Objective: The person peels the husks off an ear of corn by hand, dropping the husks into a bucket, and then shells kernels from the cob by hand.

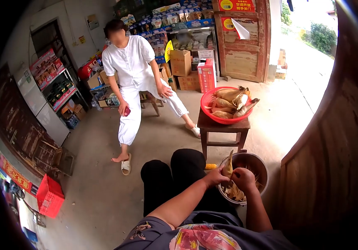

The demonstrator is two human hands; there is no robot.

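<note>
An ear of corn (227, 167), still in its pale husk, stands tip up in my left hand (215, 176), whose fingers are wrapped round it. My right hand (244, 180) is closed against the ear's lower right side, its fingers pinching the husk; the exact hold is partly hidden. Both hands are above a round metal basin (263, 167) with loose, torn corn husks (234, 193) in it. A bare yellow corn cob (210, 166) shows just beyond my left hand, near my knee.
Ahead, a red plastic basket (206, 109) of unhusked corn rests on a wooden stool (223, 130). A person in white (131, 62) sits opposite, holding a dark red object. A wooden panel (325, 146) rises on my right. A red crate (50, 196) stands at the left.
</note>
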